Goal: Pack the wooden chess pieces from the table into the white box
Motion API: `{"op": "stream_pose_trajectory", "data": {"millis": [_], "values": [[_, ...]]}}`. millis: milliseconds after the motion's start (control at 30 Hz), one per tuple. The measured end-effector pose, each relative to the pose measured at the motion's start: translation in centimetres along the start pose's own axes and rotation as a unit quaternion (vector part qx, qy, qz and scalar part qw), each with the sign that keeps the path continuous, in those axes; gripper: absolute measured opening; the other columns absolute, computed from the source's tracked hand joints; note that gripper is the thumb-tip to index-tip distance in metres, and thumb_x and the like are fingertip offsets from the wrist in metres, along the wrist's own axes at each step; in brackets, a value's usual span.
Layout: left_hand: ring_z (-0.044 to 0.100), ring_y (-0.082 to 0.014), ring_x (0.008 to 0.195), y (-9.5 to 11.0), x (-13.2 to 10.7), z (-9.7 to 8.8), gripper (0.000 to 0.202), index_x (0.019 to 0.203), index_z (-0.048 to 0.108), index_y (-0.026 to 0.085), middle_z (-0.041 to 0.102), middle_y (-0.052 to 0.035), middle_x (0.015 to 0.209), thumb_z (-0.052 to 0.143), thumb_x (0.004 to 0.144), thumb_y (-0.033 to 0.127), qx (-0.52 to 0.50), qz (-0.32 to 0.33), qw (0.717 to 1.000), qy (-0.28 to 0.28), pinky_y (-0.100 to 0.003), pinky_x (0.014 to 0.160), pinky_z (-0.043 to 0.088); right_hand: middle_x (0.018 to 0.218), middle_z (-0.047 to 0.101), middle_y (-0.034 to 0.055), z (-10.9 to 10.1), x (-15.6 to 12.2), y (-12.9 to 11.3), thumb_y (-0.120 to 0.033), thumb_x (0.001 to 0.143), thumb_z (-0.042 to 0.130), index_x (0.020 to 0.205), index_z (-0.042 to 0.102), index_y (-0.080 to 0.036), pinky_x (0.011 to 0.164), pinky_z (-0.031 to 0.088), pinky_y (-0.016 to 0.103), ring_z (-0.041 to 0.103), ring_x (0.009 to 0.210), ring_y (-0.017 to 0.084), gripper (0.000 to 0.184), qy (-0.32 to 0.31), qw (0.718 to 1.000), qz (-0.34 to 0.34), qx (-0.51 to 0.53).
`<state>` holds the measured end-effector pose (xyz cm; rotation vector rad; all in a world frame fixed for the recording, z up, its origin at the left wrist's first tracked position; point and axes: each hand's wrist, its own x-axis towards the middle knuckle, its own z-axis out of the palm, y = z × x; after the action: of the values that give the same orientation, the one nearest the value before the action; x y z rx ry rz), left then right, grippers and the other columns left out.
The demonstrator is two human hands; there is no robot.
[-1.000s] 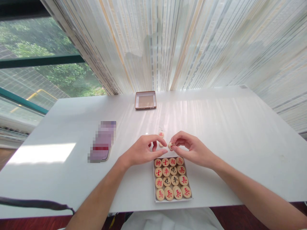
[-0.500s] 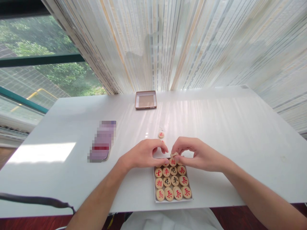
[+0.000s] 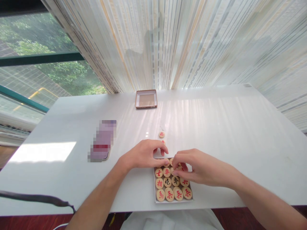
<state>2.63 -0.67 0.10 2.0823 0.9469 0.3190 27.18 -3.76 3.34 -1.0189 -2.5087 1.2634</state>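
A shallow white box [image 3: 173,202] near the table's front edge holds rows of round Chinese chess pieces with red or black characters. My right hand [image 3: 196,167] is over the upper right of the box, thumb and fingertips pinching a Chinese chess piece [image 3: 174,172] at the second row, where it covers the piece below. My left hand [image 3: 145,154] curves over the box's upper left corner, fingers apart from the thumb. Its thumb rests on a top-row piece [image 3: 166,163]. Behind the fingers lie loose pieces: a red-marked one [image 3: 161,134] and another [image 3: 163,142] partly hidden by my left hand.
The box lid [image 3: 146,99] lies inside up at the table's back edge. Left of my left hand is a phone [image 3: 103,140] with a blurred screen. A dark strap [image 3: 35,198] crosses the front left corner. A striped curtain [image 3: 168,44] hangs behind the table.
My right hand has moved toward me with the piece, from the box's top row down to the second row, covering the black-marked piece there. My left hand is nearly still.
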Motion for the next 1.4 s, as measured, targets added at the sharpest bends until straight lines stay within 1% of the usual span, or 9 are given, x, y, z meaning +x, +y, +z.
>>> {"op": "stream_pose_trajectory", "data": {"millis": [133, 300, 567, 767, 900, 1000, 1167, 1267, 1400], "values": [[0.059, -0.0119, 0.073, 0.0, 0.0, 0.0, 0.019, 0.094, 0.07, 0.024, 0.071, 0.0048, 0.087, 0.076, 0.082, 0.037, 0.003, 0.002, 1.0, -0.002, -0.025, 0.07, 0.045, 0.08, 0.067, -0.002, 0.4, 0.1, -0.4, -0.019, 0.095, 0.061, 0.087, 0.066, -0.021, 0.059, 0.04, 0.023, 0.059, 0.065, 0.011, 0.01, -0.026, 0.999, 0.007, -0.033], [0.062, -0.0129, 0.076, 0.1, 0.1, 0.0, 0.02, 0.094, 0.07, 0.023, 0.072, 0.0047, 0.087, 0.077, 0.081, 0.037, 0.001, 0.002, 1.0, -0.002, -0.025, 0.07, 0.046, 0.074, 0.06, -0.0043, 0.9, 0.2, -0.4, -0.017, 0.095, 0.06, 0.082, 0.061, -0.021, 0.056, 0.035, 0.022, 0.053, 0.062, 0.01, 0.013, -0.031, 0.997, 0.002, -0.064], [0.062, -0.0134, 0.076, 0.1, 0.0, 0.0, 0.019, 0.094, 0.07, 0.023, 0.073, 0.0043, 0.087, 0.077, 0.081, 0.036, 0.003, -0.001, 1.0, -0.001, -0.025, 0.069, 0.046, 0.079, 0.059, -0.0019, 1.2, 0.1, -0.2, -0.021, 0.097, 0.06, 0.088, 0.063, -0.021, 0.06, 0.037, 0.024, 0.055, 0.066, 0.011, 0.01, -0.013, 0.994, -0.003, -0.106], [0.063, -0.014, 0.078, 0.0, 0.0, 0.1, 0.022, 0.095, 0.07, 0.024, 0.073, 0.0041, 0.088, 0.077, 0.082, 0.039, 0.005, -0.004, 1.0, -0.002, -0.025, 0.07, 0.046, 0.078, 0.058, -0.0014, 1.1, 0.2, -0.2, -0.015, 0.095, 0.061, 0.082, 0.064, -0.019, 0.059, 0.038, 0.023, 0.054, 0.064, 0.011, 0.013, -0.016, 0.993, -0.002, -0.118], [0.062, -0.014, 0.077, -0.1, 0.0, 0.0, 0.023, 0.096, 0.07, 0.023, 0.072, 0.0035, 0.087, 0.076, 0.082, 0.04, 0.002, -0.001, 1.0, -0.006, -0.026, 0.07, 0.046, 0.078, 0.058, -0.0012, 1.0, 0.3, -0.1, -0.014, 0.094, 0.061, 0.082, 0.065, -0.019, 0.059, 0.038, 0.022, 0.053, 0.063, 0.011, 0.014, -0.017, 0.993, -0.006, -0.114], [0.06, -0.0137, 0.075, 0.0, 0.0, -0.2, 0.024, 0.096, 0.07, 0.023, 0.071, 0.0032, 0.088, 0.078, 0.081, 0.04, 0.0, -0.003, 1.0, -0.017, -0.026, 0.07, 0.045, 0.078, 0.059, -0.0011, 1.0, 0.2, 0.2, -0.016, 0.095, 0.061, 0.083, 0.065, -0.019, 0.059, 0.039, 0.023, 0.054, 0.064, 0.011, 0.013, -0.011, 0.994, -0.002, -0.11], [0.058, -0.0152, 0.077, 0.4, -0.1, -0.5, 0.045, 0.098, 0.07, 0.024, 0.068, 0.0026, 0.088, 0.086, 0.068, 0.053, 0.002, -0.027, 0.998, -0.048, -0.026, 0.065, 0.042, 0.081, 0.062, -0.0006, 0.5, -0.1, 0.7, -0.021, 0.097, 0.061, 0.089, 0.067, -0.021, 0.059, 0.037, 0.024, 0.056, 0.066, 0.012, 0.01, 0.005, 0.995, 0.011, -0.096], [0.058, -0.0155, 0.077, 0.6, -0.1, -0.5, 0.047, 0.099, 0.07, 0.024, 0.067, 0.0019, 0.089, 0.085, 0.069, 0.056, 0.006, -0.03, 0.998, -0.056, -0.026, 0.065, 0.042, 0.08, 0.062, -0.0012, 0.4, -0.1, 0.7, -0.024, 0.096, 0.063, 0.088, 0.066, -0.021, 0.059, 0.036, 0.024, 0.055, 0.066, 0.011, 0.01, 0.003, 0.995, 0.022, -0.097], [0.057, -0.015, 0.077, 0.7, -0.1, -0.5, 0.044, 0.099, 0.07, 0.024, 0.066, 0.0022, 0.089, 0.084, 0.071, 0.055, 0.012, -0.027, 0.998, -0.06, -0.026, 0.066, 0.041, 0.078, 0.06, -0.0015, 0.5, 0.2, 0.6, -0.027, 0.097, 0.063, 0.083, 0.064, -0.02, 0.057, 0.035, 0.024, 0.052, 0.063, 0.011, 0.015, -0.015, 0.994, 0.029, -0.101]]}}
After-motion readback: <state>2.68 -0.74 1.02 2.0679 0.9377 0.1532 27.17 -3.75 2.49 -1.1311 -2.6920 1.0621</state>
